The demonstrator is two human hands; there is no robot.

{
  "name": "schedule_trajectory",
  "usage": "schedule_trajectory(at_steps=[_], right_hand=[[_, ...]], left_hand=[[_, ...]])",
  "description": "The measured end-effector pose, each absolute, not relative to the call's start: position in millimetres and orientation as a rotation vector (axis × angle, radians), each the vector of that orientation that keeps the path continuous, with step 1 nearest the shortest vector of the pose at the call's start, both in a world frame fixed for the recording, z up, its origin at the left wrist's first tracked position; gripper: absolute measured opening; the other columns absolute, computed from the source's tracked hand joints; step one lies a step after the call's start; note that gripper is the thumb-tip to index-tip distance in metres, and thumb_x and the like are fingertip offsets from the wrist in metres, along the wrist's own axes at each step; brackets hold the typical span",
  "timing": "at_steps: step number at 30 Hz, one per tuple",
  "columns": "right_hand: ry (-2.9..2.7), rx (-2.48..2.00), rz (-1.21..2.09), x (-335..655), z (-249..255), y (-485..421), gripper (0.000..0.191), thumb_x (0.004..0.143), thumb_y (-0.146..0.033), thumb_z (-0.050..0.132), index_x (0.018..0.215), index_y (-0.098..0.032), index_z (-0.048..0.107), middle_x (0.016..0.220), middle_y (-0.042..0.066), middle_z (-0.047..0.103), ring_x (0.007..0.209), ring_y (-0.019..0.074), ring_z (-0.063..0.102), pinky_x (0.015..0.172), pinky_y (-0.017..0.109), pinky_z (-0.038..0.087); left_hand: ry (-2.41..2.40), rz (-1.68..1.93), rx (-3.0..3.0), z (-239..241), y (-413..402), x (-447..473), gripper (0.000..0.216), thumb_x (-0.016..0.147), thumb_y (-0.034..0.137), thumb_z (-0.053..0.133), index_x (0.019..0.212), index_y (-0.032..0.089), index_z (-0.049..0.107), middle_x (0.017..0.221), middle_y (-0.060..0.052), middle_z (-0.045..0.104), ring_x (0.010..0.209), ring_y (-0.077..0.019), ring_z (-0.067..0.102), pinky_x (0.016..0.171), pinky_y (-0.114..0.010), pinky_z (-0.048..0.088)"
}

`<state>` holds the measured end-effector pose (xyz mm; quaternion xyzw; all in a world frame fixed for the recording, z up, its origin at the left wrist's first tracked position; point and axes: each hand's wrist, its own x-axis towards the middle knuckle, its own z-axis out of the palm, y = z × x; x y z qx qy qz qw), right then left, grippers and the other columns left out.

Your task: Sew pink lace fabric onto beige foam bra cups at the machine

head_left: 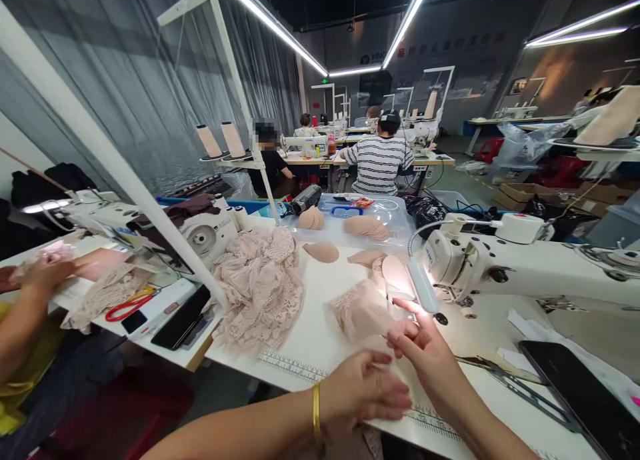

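A piece of sheer beige fabric [357, 307] lies on the white table in front of me, under the sewing machine's lamp. My right hand [423, 347] is at its right side, index finger stretched out while the thumb and other fingers pinch the fabric's edge. Closer to me, my left hand [370, 387], with a gold bracelet at the wrist, has its slightly blurred fingers extended over the fabric and the table edge. Beyond the fabric, a beige bra cup [396, 273] sits in the lamplight. Some lace hangs below the table edge.
A lace heap [263, 280] lies left, by the machine stand's pole. Stacked bra cups [367, 227] rest on a plastic bin lid. To the right are a sewing machine [520, 267], scissors [525, 393] and a black phone [585, 393]. A co-worker's hands [47, 270] work at left.
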<state>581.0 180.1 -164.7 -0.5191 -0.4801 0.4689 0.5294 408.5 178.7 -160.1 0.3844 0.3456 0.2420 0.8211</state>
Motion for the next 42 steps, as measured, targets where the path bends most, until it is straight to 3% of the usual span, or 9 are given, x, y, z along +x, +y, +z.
schedule_trajectory(at_steps=[5, 9, 11, 14, 17, 24, 34, 39, 42], right_hand=[[-1.191, -1.243, 1.117, 565.4, -186.1, 132.6, 0.057, 0.093, -0.056, 0.063, 0.142, -0.031, 0.049, 0.085, 0.001, 0.067, 0.078, 0.0227, 0.068, 0.072, 0.037, 0.057], [-1.132, -1.311, 1.070, 578.3, -197.4, 126.2, 0.055, 0.092, -0.059, 0.063, 0.138, -0.031, 0.052, 0.122, 0.009, 0.067, 0.103, 0.0271, 0.069, 0.086, 0.039, 0.060], [-1.071, -1.332, 1.033, 585.0, -200.8, 129.3, 0.058, 0.089, -0.059, 0.067, 0.136, -0.029, 0.052, 0.128, 0.010, 0.066, 0.108, 0.0284, 0.068, 0.089, 0.040, 0.060], [-1.086, -1.317, 0.972, 585.2, -205.2, 127.8, 0.057, 0.087, -0.057, 0.070, 0.134, -0.029, 0.055, 0.131, 0.010, 0.066, 0.112, 0.0291, 0.067, 0.093, 0.039, 0.059], [-1.112, -1.306, 0.917, 577.5, -205.8, 120.4, 0.053, 0.088, -0.055, 0.070, 0.133, -0.029, 0.059, 0.139, 0.009, 0.061, 0.121, 0.0290, 0.061, 0.098, 0.036, 0.056], [-0.826, -1.279, 1.046, 576.9, -183.8, 124.3, 0.070, 0.081, -0.058, 0.078, 0.140, -0.030, 0.052, 0.134, 0.008, 0.066, 0.116, 0.0274, 0.065, 0.093, 0.033, 0.056], [-0.729, -1.210, 1.114, 585.9, -187.9, 133.3, 0.084, 0.071, -0.054, 0.087, 0.141, -0.028, 0.048, 0.126, 0.009, 0.072, 0.107, 0.0268, 0.070, 0.085, 0.034, 0.059], [-0.771, -1.248, 1.050, 587.9, -195.5, 132.7, 0.078, 0.071, -0.054, 0.087, 0.138, -0.030, 0.053, 0.125, 0.007, 0.070, 0.105, 0.0256, 0.068, 0.082, 0.031, 0.059], [-0.831, -1.293, 0.987, 599.9, -199.8, 135.8, 0.060, 0.077, -0.055, 0.082, 0.127, -0.029, 0.063, 0.122, 0.005, 0.069, 0.102, 0.0221, 0.065, 0.078, 0.025, 0.056]], left_hand=[[0.786, 1.077, 0.474, -156.5, 199.0, 417.7, 0.056, 0.062, 0.030, 0.094, 0.107, 0.015, 0.065, 0.111, -0.010, 0.073, 0.094, -0.0189, 0.070, 0.086, -0.029, 0.055], [0.772, 0.905, 0.345, -154.8, 206.3, 417.4, 0.029, 0.078, 0.024, 0.078, 0.103, 0.012, 0.069, 0.098, -0.009, 0.074, 0.082, -0.0167, 0.069, 0.075, -0.026, 0.055], [0.717, 0.800, 0.222, -155.3, 203.8, 417.5, 0.021, 0.086, 0.026, 0.066, 0.103, 0.014, 0.069, 0.093, -0.006, 0.074, 0.076, -0.0153, 0.068, 0.070, -0.026, 0.054], [0.672, 0.840, 0.226, -153.0, 198.1, 421.4, 0.025, 0.086, 0.033, 0.070, 0.103, 0.015, 0.070, 0.099, -0.007, 0.074, 0.084, -0.0177, 0.069, 0.076, -0.029, 0.056], [0.704, 0.977, 0.410, -148.0, 193.8, 428.2, 0.043, 0.069, 0.034, 0.091, 0.101, 0.012, 0.073, 0.103, -0.010, 0.075, 0.093, -0.0212, 0.069, 0.086, -0.031, 0.055], [0.705, 0.979, 0.435, -147.5, 192.4, 434.7, 0.056, 0.055, 0.036, 0.100, 0.099, 0.009, 0.077, 0.100, -0.015, 0.076, 0.095, -0.0236, 0.069, 0.089, -0.031, 0.053], [0.635, 0.865, 0.380, -145.8, 197.2, 437.7, 0.044, 0.052, 0.023, 0.095, 0.091, 0.008, 0.078, 0.092, -0.013, 0.076, 0.086, -0.0215, 0.068, 0.080, -0.028, 0.054], [0.646, 0.871, 0.428, -141.3, 199.0, 446.4, 0.049, 0.060, 0.030, 0.095, 0.100, 0.008, 0.077, 0.100, -0.014, 0.074, 0.089, -0.0220, 0.067, 0.083, -0.032, 0.054], [0.670, 0.874, 0.457, -140.9, 201.2, 450.1, 0.052, 0.056, 0.027, 0.098, 0.099, 0.006, 0.077, 0.101, -0.016, 0.074, 0.090, -0.0243, 0.067, 0.084, -0.034, 0.053]])
